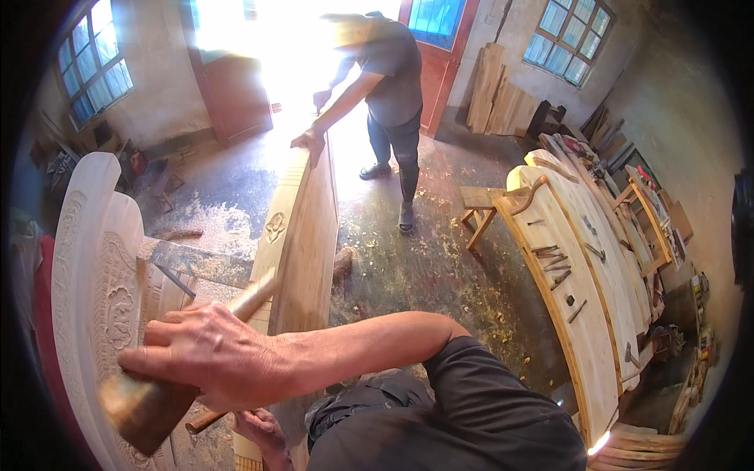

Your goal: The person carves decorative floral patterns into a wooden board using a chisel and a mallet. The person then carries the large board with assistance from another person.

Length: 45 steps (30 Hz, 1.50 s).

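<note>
My right forearm reaches across to the left, and my right hand (212,357) is closed round a wooden mallet (153,412), which is smeared by motion. Below it, my left hand (265,433) is partly hidden, its fingers curled by a round wooden tool handle (206,423); the tool's working end is out of sight. Under both hands runs a long pale wooden beam (302,243), with a carved flower motif and several cut lines toward its far end. Close on the left stands a carved pale wooden panel (118,302) with a curved top.
Another person (393,86) stands at the beam's far end, one hand on it. Curved boards (561,275) at right carry several chisels and small tools. Beside them is a wooden stool (476,206). Shavings litter the floor (440,275). Planks (493,98) lean on the back wall.
</note>
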Motion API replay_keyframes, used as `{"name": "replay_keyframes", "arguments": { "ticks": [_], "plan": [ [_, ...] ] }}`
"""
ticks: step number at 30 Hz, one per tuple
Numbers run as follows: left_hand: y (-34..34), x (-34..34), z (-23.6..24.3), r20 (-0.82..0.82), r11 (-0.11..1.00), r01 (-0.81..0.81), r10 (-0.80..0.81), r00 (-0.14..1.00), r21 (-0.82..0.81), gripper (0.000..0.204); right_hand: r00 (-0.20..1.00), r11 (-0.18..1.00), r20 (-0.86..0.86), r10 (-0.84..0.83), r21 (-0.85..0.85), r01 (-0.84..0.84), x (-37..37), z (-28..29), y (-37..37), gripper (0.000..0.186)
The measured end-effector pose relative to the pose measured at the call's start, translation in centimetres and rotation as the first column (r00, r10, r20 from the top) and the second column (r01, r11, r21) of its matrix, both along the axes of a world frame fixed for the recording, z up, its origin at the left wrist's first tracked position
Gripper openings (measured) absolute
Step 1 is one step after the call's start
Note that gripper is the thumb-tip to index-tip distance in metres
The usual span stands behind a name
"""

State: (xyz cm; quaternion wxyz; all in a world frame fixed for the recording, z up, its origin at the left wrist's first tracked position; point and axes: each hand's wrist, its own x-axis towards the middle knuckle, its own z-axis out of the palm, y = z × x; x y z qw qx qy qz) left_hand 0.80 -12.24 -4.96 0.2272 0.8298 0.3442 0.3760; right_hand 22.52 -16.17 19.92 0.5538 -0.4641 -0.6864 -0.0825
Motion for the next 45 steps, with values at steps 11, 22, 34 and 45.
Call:
{"name": "replay_keyframes", "arguments": {
  "ticks": [11,22,34,45],
  "plan": [
    [0.5,1.3,2.1,0.320,0.868,-0.062,0.247,0.915,-0.492,0.014,0.974,0.957,-0.053,-0.220,-0.203,0.205,3.8,-6.2,0.3,0.063],
    [0.8,-1.6,4.3,0.442,0.778,-0.014,0.372,0.816,-0.627,0.013,0.435,0.620,-0.639,-0.635,-0.757,-0.206,3.7,-25.7,-7.9,0.063],
    [1.9,-0.7,4.0,0.419,0.842,0.006,0.261,0.870,-0.539,0.022,0.487,0.482,-0.545,-0.683,-0.837,-0.261,1.9,-28.5,-10.5,0.056],
    [4.8,-1.6,5.1,0.306,0.771,0.167,0.037,0.951,-0.615,0.013,0.476,0.486,-0.557,-0.681,-0.829,-0.276,1.8,-29.9,-12.0,0.063]
  ]
}}
